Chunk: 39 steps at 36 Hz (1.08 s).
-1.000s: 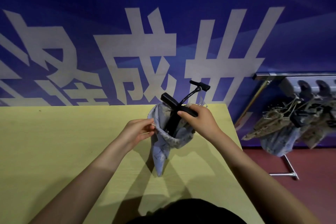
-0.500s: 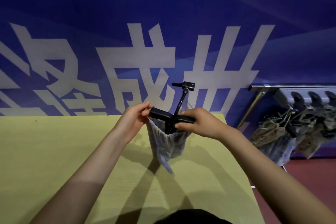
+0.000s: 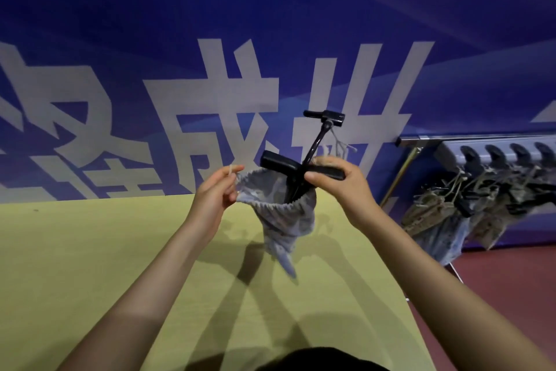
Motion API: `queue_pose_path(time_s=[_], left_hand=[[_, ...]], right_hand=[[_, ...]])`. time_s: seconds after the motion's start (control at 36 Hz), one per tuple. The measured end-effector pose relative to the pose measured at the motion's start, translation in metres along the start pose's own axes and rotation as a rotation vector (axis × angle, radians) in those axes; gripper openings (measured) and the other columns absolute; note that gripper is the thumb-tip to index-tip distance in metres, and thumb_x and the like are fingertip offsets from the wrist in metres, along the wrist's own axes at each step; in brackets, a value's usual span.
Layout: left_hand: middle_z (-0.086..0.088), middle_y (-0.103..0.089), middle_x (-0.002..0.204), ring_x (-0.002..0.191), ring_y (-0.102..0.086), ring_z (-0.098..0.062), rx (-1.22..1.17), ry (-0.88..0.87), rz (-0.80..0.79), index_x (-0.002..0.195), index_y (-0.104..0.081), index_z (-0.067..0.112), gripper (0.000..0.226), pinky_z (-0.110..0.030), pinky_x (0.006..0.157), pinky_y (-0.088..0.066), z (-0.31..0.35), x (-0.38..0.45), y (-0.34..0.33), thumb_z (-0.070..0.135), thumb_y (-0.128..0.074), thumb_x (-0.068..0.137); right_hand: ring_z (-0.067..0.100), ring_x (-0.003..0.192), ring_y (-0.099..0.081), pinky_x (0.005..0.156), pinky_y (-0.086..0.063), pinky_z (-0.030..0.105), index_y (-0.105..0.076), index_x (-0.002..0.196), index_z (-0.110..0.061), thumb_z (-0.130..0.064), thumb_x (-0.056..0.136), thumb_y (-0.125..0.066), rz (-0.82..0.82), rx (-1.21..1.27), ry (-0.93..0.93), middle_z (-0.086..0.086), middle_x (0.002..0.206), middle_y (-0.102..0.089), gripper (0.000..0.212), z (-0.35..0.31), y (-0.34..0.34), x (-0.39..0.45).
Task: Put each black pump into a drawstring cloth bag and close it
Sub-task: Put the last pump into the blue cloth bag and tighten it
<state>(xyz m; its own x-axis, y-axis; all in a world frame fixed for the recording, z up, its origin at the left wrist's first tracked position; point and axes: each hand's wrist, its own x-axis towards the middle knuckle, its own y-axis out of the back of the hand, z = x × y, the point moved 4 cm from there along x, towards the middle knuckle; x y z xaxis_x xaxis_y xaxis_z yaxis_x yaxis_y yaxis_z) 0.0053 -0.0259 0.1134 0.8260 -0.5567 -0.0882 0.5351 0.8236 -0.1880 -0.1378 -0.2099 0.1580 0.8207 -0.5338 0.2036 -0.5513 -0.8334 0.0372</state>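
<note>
At frame centre, one black pump (image 3: pixel 301 172) stands in one grey drawstring bag (image 3: pixel 285 214) above the yellow surface (image 3: pixel 90 250). My left hand (image 3: pixel 215 193) pinches the drawstring (image 3: pixel 233 169); my right hand (image 3: pixel 334 181) grips the pump's handle.

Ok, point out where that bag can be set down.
Bare yellow table lies left of the left hand, and nearer, between both forearms. Crowded: the rack of hanging bags, right of the table's edge.

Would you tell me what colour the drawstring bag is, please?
Pale grey-blue, faintly mottled; the drawstring bag shows best in the head view.
</note>
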Motion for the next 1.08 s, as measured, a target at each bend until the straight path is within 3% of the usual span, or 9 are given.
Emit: queue_pose_path(time_s=[0.14, 0.25, 0.31, 0.36, 0.44, 0.58, 0.72, 0.94, 1.08], left_hand=[[0.009, -0.062, 0.07, 0.071, -0.056, -0.009, -0.003, -0.012, -0.045, 0.104, -0.064, 0.012, 0.024, -0.036, 0.08, -0.047, 0.006, 0.0, -0.022, 0.021, -0.042, 0.102], [-0.011, -0.07, 0.111, 0.086, -0.065, -0.011, -0.211, 0.013, -0.073, 0.116, -0.064, 0.023, 0.028, -0.032, 0.079, -0.054, 0.012, -0.002, -0.043, 0.022, -0.039, 0.102], [-0.012, -0.072, 0.096, 0.068, -0.063, -0.007, -0.294, -0.002, -0.052, 0.116, -0.064, 0.018, 0.031, -0.02, 0.062, -0.05, 0.016, -0.001, -0.043, 0.021, -0.036, 0.103], [0.002, -0.051, 0.061, 0.05, -0.043, -0.005, -0.316, -0.03, -0.016, 0.115, -0.064, 0.01, 0.032, -0.014, 0.048, -0.035, 0.02, 0.003, -0.036, 0.02, -0.036, 0.104], [0.008, -0.028, 0.05, 0.043, -0.025, -0.006, -0.333, -0.075, -0.076, 0.106, -0.064, 0.006, 0.033, -0.017, 0.049, -0.029, 0.028, 0.005, -0.026, 0.019, -0.033, 0.104], [0.005, -0.037, 0.051, 0.046, -0.03, -0.009, -0.163, -0.172, -0.168, 0.093, -0.063, 0.002, 0.032, -0.017, 0.049, -0.033, 0.049, -0.013, -0.039, 0.012, -0.034, 0.102], [0.001, -0.048, 0.06, 0.054, -0.042, -0.013, -0.17, -0.184, -0.214, 0.096, -0.066, 0.005, 0.031, -0.025, 0.059, -0.043, 0.048, -0.021, -0.043, 0.011, -0.036, 0.102], [0.0, -0.054, 0.068, 0.051, -0.045, -0.01, -0.232, -0.098, -0.295, 0.104, -0.063, 0.004, 0.025, -0.021, 0.044, -0.04, 0.044, -0.019, -0.056, 0.009, -0.039, 0.1], [0.001, -0.053, 0.066, 0.046, -0.036, -0.008, -0.271, -0.025, -0.333, 0.103, -0.062, 0.002, 0.025, -0.017, 0.039, -0.03, 0.028, -0.02, -0.072, 0.007, -0.038, 0.099]], right_hand=[[0.003, 0.076, -0.065, 0.072, -0.049, 0.016, -0.072, 0.076, -0.019, -0.002, 0.083, -0.067, 0.028, 0.093, 0.088, -0.012, 0.075, -0.071, 0.019, -0.022, -0.008, 0.006], [0.002, 0.081, -0.064, 0.075, -0.048, 0.017, -0.072, 0.086, -0.012, -0.011, 0.091, -0.062, -0.05, -0.087, 0.171, -0.014, 0.08, -0.071, 0.011, -0.031, -0.018, 0.007], [-0.001, 0.08, -0.064, 0.075, -0.048, 0.015, -0.071, 0.082, -0.017, -0.009, 0.094, -0.058, -0.063, -0.106, 0.169, -0.016, 0.079, -0.071, 0.019, -0.031, -0.019, 0.006], [-0.004, 0.076, -0.062, 0.072, -0.045, 0.011, -0.07, 0.079, -0.019, -0.006, 0.095, -0.056, -0.05, -0.112, 0.158, -0.018, 0.076, -0.07, 0.025, -0.031, -0.015, 0.007], [-0.006, 0.071, -0.06, 0.068, -0.043, 0.01, -0.067, 0.076, -0.022, -0.005, 0.095, -0.056, -0.053, -0.182, 0.163, -0.018, 0.073, -0.068, 0.028, -0.028, -0.009, 0.005], [0.007, 0.084, -0.066, 0.081, -0.05, 0.023, -0.07, 0.077, -0.023, -0.007, 0.093, -0.06, -0.136, -0.302, 0.129, 0.003, 0.086, -0.073, 0.025, -0.009, -0.012, -0.004], [0.005, 0.083, -0.065, 0.077, -0.047, 0.017, -0.068, 0.078, -0.022, -0.014, 0.092, -0.063, -0.081, -0.316, 0.08, -0.013, 0.083, -0.07, 0.017, 0.005, 0.003, -0.016], [0.005, 0.064, -0.049, 0.056, -0.036, 0.021, -0.064, 0.081, -0.001, -0.014, 0.092, -0.062, 0.237, -0.065, -0.14, -0.002, 0.087, -0.059, 0.017, 0.031, 0.034, -0.031], [0.005, 0.071, -0.059, 0.066, -0.047, 0.019, -0.066, 0.082, 0.004, -0.013, 0.086, -0.07, 0.39, -0.139, -0.159, 0.002, 0.086, -0.064, 0.018, 0.031, 0.05, -0.04]])
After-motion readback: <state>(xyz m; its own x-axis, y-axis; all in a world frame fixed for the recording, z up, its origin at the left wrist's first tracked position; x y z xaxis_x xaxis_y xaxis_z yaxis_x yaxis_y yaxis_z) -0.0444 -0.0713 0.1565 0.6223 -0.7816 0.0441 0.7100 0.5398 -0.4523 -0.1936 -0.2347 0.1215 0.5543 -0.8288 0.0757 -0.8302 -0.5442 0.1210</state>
